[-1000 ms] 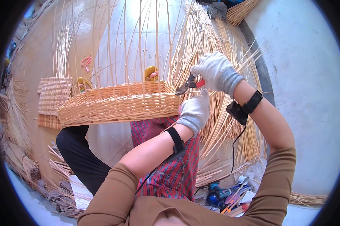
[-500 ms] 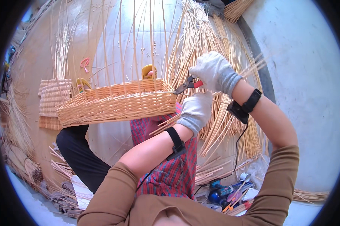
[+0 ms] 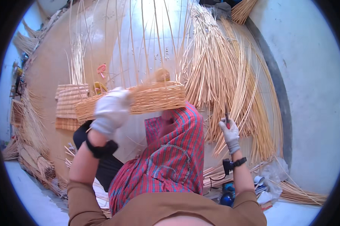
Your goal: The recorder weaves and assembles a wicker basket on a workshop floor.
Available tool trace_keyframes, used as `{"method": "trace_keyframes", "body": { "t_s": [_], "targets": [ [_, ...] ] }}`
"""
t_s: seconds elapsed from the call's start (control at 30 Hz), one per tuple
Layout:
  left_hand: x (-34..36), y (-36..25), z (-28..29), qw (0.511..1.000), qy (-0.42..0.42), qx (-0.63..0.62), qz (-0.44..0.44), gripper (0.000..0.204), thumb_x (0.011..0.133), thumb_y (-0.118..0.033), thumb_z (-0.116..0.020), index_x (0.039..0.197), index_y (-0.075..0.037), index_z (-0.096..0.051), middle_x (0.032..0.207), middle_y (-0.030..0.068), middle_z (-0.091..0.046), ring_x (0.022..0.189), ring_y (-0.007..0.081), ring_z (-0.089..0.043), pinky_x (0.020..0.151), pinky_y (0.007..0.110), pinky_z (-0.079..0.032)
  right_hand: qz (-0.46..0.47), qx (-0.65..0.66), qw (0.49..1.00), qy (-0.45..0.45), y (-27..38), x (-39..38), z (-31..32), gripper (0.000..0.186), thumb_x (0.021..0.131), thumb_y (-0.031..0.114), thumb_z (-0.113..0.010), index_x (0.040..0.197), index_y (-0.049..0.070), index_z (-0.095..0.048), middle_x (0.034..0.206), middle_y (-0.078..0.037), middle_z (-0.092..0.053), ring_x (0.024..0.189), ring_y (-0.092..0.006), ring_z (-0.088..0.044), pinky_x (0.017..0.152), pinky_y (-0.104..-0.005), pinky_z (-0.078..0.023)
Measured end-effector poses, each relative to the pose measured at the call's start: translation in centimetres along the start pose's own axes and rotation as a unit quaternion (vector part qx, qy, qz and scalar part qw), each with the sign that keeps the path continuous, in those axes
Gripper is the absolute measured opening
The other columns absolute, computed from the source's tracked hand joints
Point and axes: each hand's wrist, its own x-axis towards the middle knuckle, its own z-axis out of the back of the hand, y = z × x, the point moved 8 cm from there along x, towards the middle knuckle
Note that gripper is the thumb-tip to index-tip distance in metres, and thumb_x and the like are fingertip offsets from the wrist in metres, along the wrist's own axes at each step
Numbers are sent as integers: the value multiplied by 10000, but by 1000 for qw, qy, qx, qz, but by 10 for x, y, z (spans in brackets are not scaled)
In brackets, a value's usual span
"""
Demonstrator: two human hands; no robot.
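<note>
A long rectangular woven basket (image 3: 158, 98) with tall upright stakes lies across my lap, resting near my checked cloth-covered leg (image 3: 177, 158). My left hand (image 3: 111, 109), in a pale knitted glove, is smeared by motion over the basket's front left part; its fingers are too blurred to read, with a faint streak of strands beyond it. My gloved right hand (image 3: 229, 132) is lowered to the right of the basket, closed on red-handled pliers (image 3: 227, 122), their dark tip pointing away from me over a big bundle of cane rods.
Cane rods (image 3: 211, 60) are spread at the right, beside a pale wall (image 3: 309, 94). Woven mats (image 3: 70, 98), yellow sandals (image 3: 99, 87) and a pink loop (image 3: 102, 68) lie beyond the basket. A blue item (image 3: 227, 199) and plastic bags sit low right; more fibre bundles line the left.
My right hand has dropped right and down with the pliers, away from the basket's corner. My left hand has swung left across the basket's front. The basket sits slightly farther right.
</note>
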Motion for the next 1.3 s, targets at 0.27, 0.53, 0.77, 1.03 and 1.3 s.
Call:
{"method": "trace_keyframes", "body": {
  "t_s": [0.27, 0.53, 0.77, 1.03, 1.3],
  "targets": [
    [-218, 224, 130, 904, -168, 6, 393, 436, 1017, -328, -550, 1255, 33, -612, 1136, 240, -680, 1036, 376, -647, 927, 421, -473, 200, -165, 961, -96, 15, 35, -11, 601, 820, 265, -773, 1374, 124, -591, 1211, -153, -674, 1173, -305, -616, 1043, -401, -460],
    [-561, 362, -23, 710, -112, 62, 692, 449, 969, -376, -578, 1006, 66, -647, 1056, 272, -705, 936, 420, -668, 842, 483, -498, 444, -212, 869, 52, 255, 34, -97, 513, 812, 220, -770, 1302, 124, -652, 1273, -88, -668, 1198, -276, -606, 1063, -382, -450],
    [-666, 312, -136, 627, -15, 15, 779, 665, 841, -394, -772, 1275, 77, -596, 1120, 199, -712, 1031, 357, -677, 894, 417, -525, 387, -280, 873, 96, 249, 48, -103, 584, 764, 242, -807, 1314, 128, -646, 1253, -87, -674, 1182, -270, -610, 1052, -364, -454],
    [-288, 262, 11, 802, -289, -268, 449, 294, 1032, -158, -554, 1267, 13, -602, 1183, 144, -659, 1092, 239, -635, 941, 340, -500, 296, -439, 792, 305, 230, 76, -152, 567, 700, 251, -816, 1239, 125, -692, 1219, -99, -677, 1191, -286, -606, 1041, -378, -480],
    [0, -48, -83, 989, 49, -137, 37, 629, 898, -222, -667, 1492, -259, -462, 1463, 170, -510, 1123, 377, -652, 871, 452, -559, 291, -344, 824, 344, 228, 70, -167, 695, 745, 305, -809, 1386, 147, -591, 1406, -76, -592, 1340, -259, -508, 1153, -347, -383]
  ]
}}
